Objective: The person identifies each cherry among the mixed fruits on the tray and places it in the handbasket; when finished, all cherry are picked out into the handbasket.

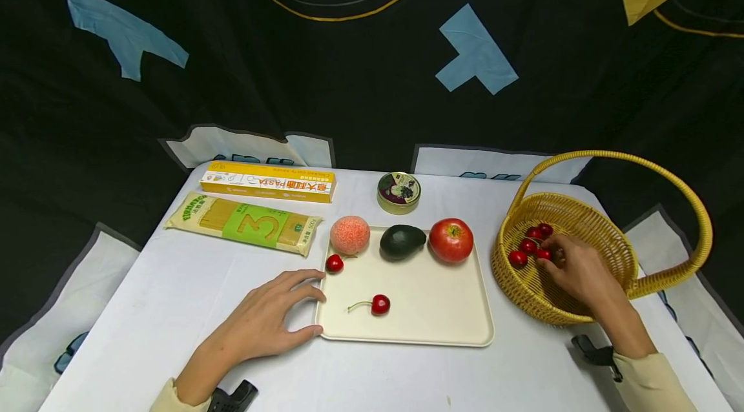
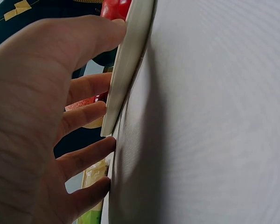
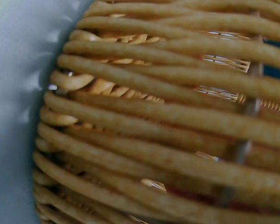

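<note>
My left hand [image 1: 270,315] rests at the left edge of a cream tray [image 1: 436,328], fingers spread and thumb touching the rim. On the tray lie a peach-like fruit [image 1: 350,235], a dark avocado [image 1: 402,242], a red apple [image 1: 451,240], and two cherries, one [image 1: 334,263] beside the peach-like fruit and a stemmed one [image 1: 380,305] nearer the front. My right hand [image 1: 584,270] reaches into a yellow wicker basket [image 1: 523,292], thumb and forefinger pinching a cherry [image 1: 543,254]. Several other cherries [image 1: 518,259] lie around it. Basket weave hides this hand in the right wrist view.
Behind the tray stands a round tin [image 1: 398,192]. At the back left lie a yellow pasta box [image 1: 267,181] and a pasta packet [image 1: 244,223]. The basket's tall handle [image 1: 668,173] arches over its right side. A black curtain [image 1: 349,82] hangs behind the white table.
</note>
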The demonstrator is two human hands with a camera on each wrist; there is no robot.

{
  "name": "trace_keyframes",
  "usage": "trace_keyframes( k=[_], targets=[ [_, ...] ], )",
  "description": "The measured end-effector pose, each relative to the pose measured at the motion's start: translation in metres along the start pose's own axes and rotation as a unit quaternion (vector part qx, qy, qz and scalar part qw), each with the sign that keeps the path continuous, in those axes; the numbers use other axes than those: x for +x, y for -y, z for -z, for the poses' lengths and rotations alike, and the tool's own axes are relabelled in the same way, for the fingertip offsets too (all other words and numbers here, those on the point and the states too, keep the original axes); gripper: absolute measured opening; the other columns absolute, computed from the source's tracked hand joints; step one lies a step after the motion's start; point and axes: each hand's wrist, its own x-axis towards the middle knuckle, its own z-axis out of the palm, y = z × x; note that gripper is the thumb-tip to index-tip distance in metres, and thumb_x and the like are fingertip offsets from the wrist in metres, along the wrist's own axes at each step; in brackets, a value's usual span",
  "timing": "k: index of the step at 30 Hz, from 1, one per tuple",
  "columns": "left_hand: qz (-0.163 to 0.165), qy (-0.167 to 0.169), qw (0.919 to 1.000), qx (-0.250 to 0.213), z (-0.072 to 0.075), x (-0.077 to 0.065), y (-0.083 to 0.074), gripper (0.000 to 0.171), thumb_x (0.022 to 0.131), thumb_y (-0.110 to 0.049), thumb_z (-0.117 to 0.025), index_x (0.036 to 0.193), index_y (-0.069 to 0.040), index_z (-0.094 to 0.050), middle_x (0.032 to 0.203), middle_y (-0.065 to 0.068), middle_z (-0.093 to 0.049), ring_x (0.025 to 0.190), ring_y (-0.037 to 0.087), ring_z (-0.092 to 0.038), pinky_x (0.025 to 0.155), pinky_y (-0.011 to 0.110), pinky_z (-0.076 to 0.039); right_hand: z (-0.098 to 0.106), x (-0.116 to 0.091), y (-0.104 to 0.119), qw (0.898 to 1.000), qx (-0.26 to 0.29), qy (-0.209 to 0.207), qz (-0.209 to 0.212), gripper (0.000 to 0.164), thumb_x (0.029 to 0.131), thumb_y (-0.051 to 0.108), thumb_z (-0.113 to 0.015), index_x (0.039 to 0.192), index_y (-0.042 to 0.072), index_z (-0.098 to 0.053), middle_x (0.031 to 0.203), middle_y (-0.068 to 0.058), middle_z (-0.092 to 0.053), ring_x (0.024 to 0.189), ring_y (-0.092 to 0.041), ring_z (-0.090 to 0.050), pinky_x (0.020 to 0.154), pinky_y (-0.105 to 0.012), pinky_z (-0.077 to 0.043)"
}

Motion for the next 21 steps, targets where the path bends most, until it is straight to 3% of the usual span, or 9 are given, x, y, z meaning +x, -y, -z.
trace_keyframes(
  k=[14, 21],
  targets=[
    [0.002, -0.001, 1.0000, -0.001, 0.000, -0.001, 0.000, 0.038, 0.086, -0.053, -0.087, 0.116, -0.037, -0.072, 0.152, -0.008, -0.059, 0.138, 0.021, -0.059, 0.106, 0.050, -0.056, 0.001, 0.000, 0.000, 0.999, -0.002, 0.019, -0.037, 0.037, 0.092, 0.013, -0.086, 0.118, -0.007, -0.069, 0.107, -0.028, -0.071, 0.088, -0.036, -0.067, 0.074, -0.055, -0.062],
    [0.003, 0.000, 1.0000, -0.003, 0.000, 0.000, 0.000, 0.038, 0.086, -0.053, -0.087, 0.117, -0.037, -0.072, 0.153, -0.008, -0.059, 0.139, 0.020, -0.059, 0.107, 0.050, -0.055, 0.003, -0.004, 0.009, 0.999, -0.010, -0.022, -0.039, 0.038, 0.092, 0.012, -0.086, 0.122, -0.005, -0.069, 0.118, -0.031, -0.068, 0.101, -0.045, -0.068, 0.086, -0.065, -0.059]
  ],
)
